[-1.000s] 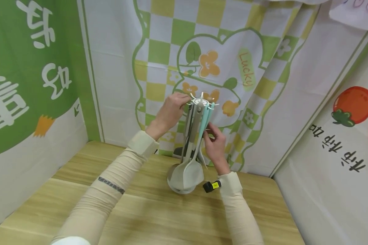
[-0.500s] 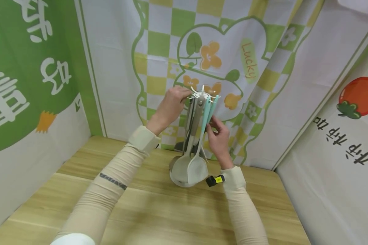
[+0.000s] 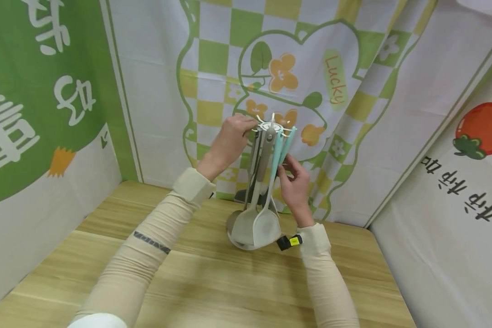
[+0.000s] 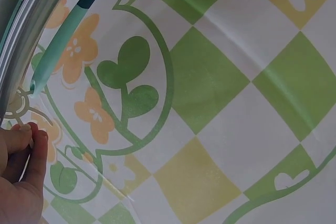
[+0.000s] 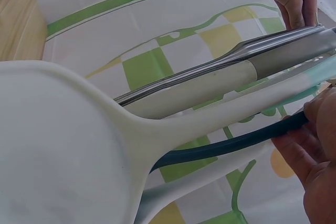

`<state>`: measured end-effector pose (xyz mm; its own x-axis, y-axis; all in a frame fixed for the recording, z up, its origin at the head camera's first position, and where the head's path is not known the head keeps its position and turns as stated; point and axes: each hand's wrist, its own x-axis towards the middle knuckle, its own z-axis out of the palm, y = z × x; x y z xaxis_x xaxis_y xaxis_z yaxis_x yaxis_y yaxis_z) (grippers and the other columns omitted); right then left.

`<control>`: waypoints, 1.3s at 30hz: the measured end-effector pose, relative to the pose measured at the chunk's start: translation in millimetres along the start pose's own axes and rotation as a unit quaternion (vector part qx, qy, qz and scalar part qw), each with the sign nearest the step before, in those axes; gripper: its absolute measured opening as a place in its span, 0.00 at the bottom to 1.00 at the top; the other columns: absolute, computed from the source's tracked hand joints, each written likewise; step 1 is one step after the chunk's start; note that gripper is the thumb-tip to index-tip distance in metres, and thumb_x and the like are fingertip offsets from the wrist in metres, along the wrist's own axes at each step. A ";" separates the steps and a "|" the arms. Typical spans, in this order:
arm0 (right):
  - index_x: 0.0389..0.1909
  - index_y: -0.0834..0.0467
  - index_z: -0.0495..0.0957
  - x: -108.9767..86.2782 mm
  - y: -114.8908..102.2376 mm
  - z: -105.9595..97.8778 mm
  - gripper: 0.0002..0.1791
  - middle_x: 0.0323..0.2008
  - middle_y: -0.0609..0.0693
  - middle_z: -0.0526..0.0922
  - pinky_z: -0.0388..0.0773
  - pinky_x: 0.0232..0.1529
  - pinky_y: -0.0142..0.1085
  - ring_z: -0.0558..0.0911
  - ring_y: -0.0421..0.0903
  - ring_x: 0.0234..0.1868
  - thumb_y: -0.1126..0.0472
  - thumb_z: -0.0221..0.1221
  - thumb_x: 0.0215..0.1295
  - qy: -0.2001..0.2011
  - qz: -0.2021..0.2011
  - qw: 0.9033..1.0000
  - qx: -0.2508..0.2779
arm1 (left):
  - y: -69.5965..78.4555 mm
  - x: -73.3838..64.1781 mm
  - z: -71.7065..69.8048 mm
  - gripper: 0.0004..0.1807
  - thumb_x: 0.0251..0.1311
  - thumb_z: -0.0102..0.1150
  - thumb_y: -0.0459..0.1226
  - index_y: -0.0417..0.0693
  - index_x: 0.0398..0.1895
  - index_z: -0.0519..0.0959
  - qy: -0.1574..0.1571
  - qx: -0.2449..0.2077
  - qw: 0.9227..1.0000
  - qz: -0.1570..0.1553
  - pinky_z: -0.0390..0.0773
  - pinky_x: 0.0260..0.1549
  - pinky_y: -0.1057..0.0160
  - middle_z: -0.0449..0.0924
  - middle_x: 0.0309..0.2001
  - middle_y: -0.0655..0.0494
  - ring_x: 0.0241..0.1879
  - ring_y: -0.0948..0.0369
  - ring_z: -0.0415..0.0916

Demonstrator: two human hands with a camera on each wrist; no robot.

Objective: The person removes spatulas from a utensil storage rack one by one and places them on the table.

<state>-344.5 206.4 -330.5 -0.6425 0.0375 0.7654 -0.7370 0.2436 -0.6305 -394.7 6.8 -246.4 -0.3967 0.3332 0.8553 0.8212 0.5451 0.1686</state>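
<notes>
In the head view a white rotating utensil rack [image 3: 270, 128] with curved hooks stands at the back of the table, hung with several kitchen utensils. My left hand [image 3: 229, 139] pinches the rack's rim among the hooks; the left wrist view shows its fingertips [image 4: 38, 129] on one hook. Lower on the right side, my right hand [image 3: 296, 186] pinches a turquoise-handled utensil [image 3: 288, 142] by its dark blue shaft [image 5: 236, 144]. That utensil's head is hidden behind the others. A pale turner [image 3: 267, 228] and a pale ladle [image 3: 243, 228] hang in front.
The wood-grain table [image 3: 213, 282] extends toward me. A checkered curtain [image 3: 213, 61] hangs close behind the rack. A black device with a yellow label [image 3: 296, 240] sits at the right wrist. Fabric walls border both sides.
The right hand and the turquoise handle it pinches have shifted slightly right, widening the gap to the neighbouring turquoise handle. The left hand keeps its hold on the rack. The head view has tilted a little.
</notes>
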 end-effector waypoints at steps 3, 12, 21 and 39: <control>0.61 0.76 0.75 0.2 -2.3 -0.6 0.19 0.51 0.74 0.82 0.87 0.39 0.28 0.83 0.32 0.41 0.77 0.56 0.70 -0.001 0.001 1.000 0.000 | 0.4 0.3 -0.3 0.11 0.65 0.58 0.20 0.32 0.44 0.87 0.000 0.002 1.000 -0.001 0.84 0.52 0.59 0.88 0.46 0.42 0.46 0.48 0.85; 0.60 0.76 0.75 -0.6 -5.6 -1.3 0.19 0.50 0.74 0.82 0.86 0.39 0.26 0.83 0.34 0.41 0.78 0.55 0.70 -0.004 0.010 1.000 0.004 | 1.0 -0.3 -1.0 0.12 0.63 0.57 0.18 0.33 0.43 0.87 0.001 0.000 1.000 -0.002 0.84 0.51 0.58 0.88 0.44 0.42 0.45 0.48 0.85; 0.60 0.75 0.76 -1.4 -5.9 0.1 0.18 0.51 0.73 0.82 0.86 0.39 0.26 0.83 0.34 0.42 0.77 0.55 0.70 0.001 0.014 1.000 0.005 | 1.4 0.6 -0.1 0.13 0.62 0.55 0.16 0.34 0.38 0.87 0.009 -0.002 1.000 0.003 0.85 0.48 0.56 0.89 0.42 0.44 0.42 0.48 0.85; 0.59 0.76 0.76 -3.2 -6.8 -0.9 0.17 0.48 0.75 0.81 0.88 0.41 0.48 0.84 0.59 0.42 0.76 0.56 0.71 0.027 0.000 1.000 0.008 | 2.6 -1.3 -0.5 0.13 0.64 0.56 0.18 0.34 0.43 0.87 -0.003 0.006 1.000 -0.014 0.84 0.52 0.57 0.88 0.45 0.43 0.45 0.48 0.85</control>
<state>-337.2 205.6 -328.6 -0.6308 0.0901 0.7707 -0.7402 0.2283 -0.6325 -391.9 7.4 -246.8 -0.4221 0.3220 0.8474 0.8048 0.5634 0.1868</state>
